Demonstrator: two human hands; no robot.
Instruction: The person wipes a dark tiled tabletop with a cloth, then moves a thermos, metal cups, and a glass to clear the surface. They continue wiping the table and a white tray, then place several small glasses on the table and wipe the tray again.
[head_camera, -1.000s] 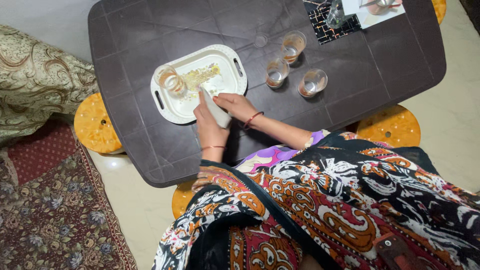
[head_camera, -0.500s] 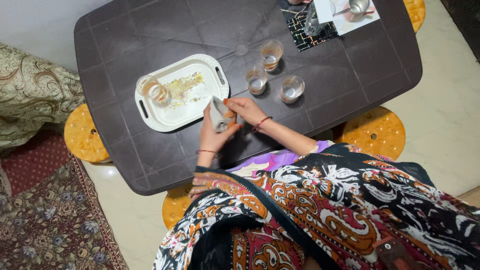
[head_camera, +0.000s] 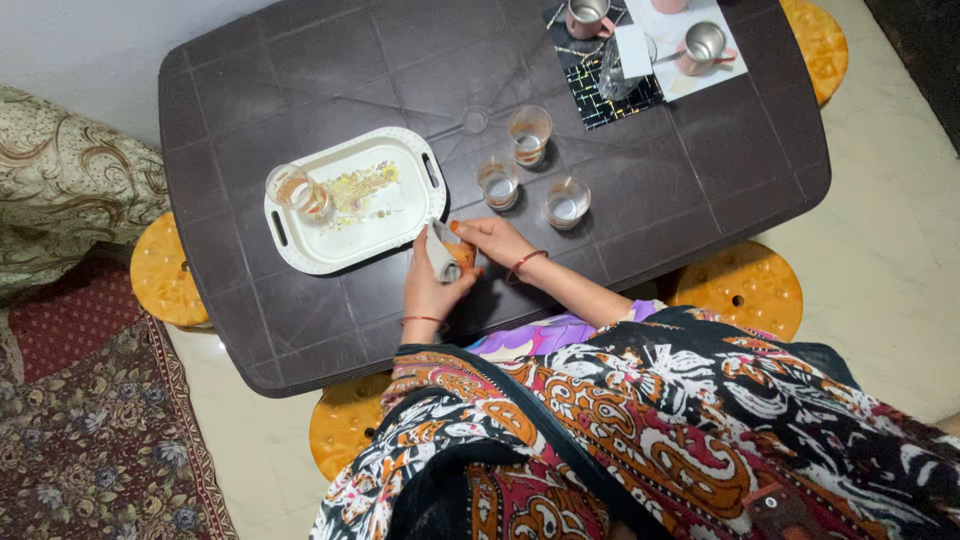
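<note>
Hands, left (head_camera: 428, 290) and right (head_camera: 492, 240), now grip a glass (head_camera: 441, 255) lifted off the tray (head_camera: 300, 245), tilted just beside its near edge, wiping apparently underway.

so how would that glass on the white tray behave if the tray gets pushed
The glass stands upright near the corner of the white tray, so a sharp shove could probably tip it. It looks like clear glass, likely fragile. The tray's surface looks smooth, so the glass may slide rather than stay put.
</note>
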